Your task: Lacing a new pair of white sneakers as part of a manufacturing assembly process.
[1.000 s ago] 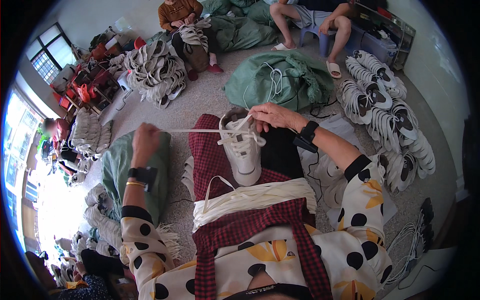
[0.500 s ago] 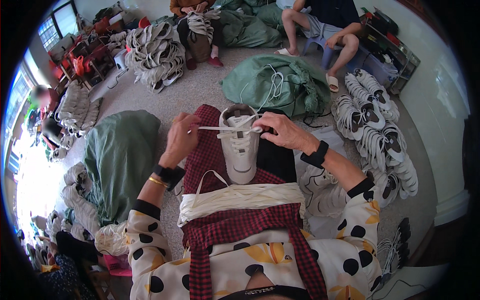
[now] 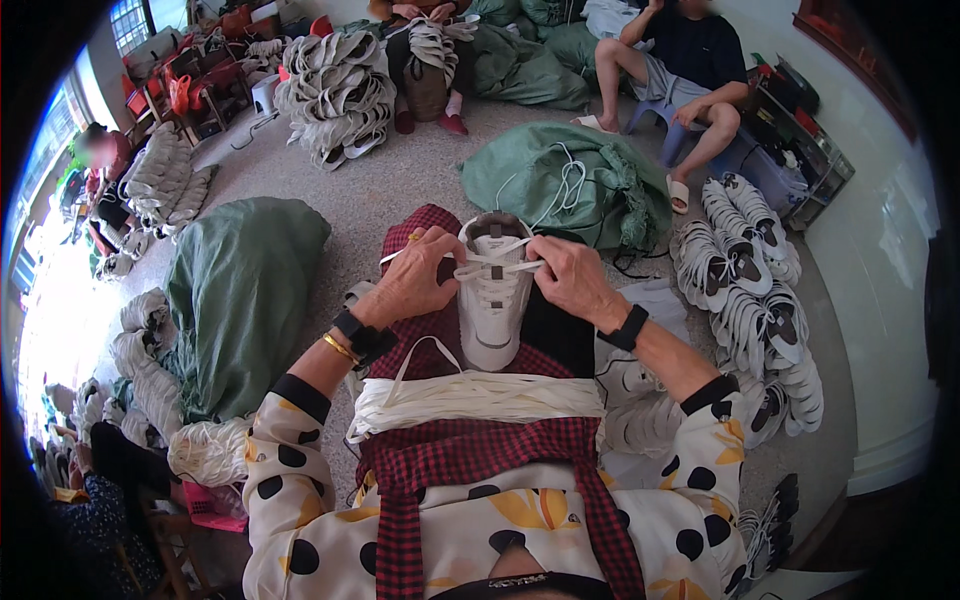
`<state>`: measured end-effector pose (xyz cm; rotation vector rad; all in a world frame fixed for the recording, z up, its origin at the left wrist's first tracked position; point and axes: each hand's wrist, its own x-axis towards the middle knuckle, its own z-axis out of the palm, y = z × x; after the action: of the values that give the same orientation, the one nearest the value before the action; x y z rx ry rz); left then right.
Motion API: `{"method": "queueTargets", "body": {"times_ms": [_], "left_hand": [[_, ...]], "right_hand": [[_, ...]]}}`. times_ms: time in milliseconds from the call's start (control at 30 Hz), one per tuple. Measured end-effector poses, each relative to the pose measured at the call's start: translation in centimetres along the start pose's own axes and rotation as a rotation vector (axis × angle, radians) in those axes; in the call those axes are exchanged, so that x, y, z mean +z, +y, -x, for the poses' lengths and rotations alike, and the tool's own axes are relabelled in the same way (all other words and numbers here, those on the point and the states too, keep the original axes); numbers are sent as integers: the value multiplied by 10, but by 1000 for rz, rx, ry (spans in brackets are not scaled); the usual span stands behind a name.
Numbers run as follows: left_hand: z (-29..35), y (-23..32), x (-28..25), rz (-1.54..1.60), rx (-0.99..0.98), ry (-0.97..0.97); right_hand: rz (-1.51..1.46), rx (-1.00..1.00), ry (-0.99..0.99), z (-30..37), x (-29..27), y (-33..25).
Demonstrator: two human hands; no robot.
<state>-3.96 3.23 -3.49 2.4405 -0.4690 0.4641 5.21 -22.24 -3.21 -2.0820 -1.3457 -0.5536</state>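
Note:
A white sneaker (image 3: 493, 312) rests on my lap, toe toward me, on a red checked cloth (image 3: 420, 245). A white shoelace (image 3: 497, 268) crosses its upper eyelets. My left hand (image 3: 418, 277) pinches the lace at the shoe's left side. My right hand (image 3: 568, 277) pinches it at the right side, close to the tongue. A thick bundle of white laces (image 3: 478, 393) lies across my waist.
Green sacks lie at my left (image 3: 240, 290) and ahead (image 3: 565, 185). Stacks of laced white shoes stand at the right (image 3: 755, 290) and far left (image 3: 335, 95). One person sits on a stool (image 3: 690, 70); another works behind a shoe pile (image 3: 430, 50).
My left hand has come in from far left, where it pulled the lace taut, to the shoe. Both hands now sit at the eyelets. The view shifted slightly.

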Motion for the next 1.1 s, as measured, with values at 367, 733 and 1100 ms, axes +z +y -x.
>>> {"method": "queueTargets", "body": {"times_ms": [367, 733, 1100], "left_hand": [[5, -20, -19, -61, -52, 230], [-5, -23, 7, -166, 110, 146], [8, -29, -15, -214, 189, 91]], "right_hand": [[-242, 243, -142, 6, -17, 10], [-33, 176, -348, -42, -5, 35], [0, -86, -154, -9, -38, 39]]}}
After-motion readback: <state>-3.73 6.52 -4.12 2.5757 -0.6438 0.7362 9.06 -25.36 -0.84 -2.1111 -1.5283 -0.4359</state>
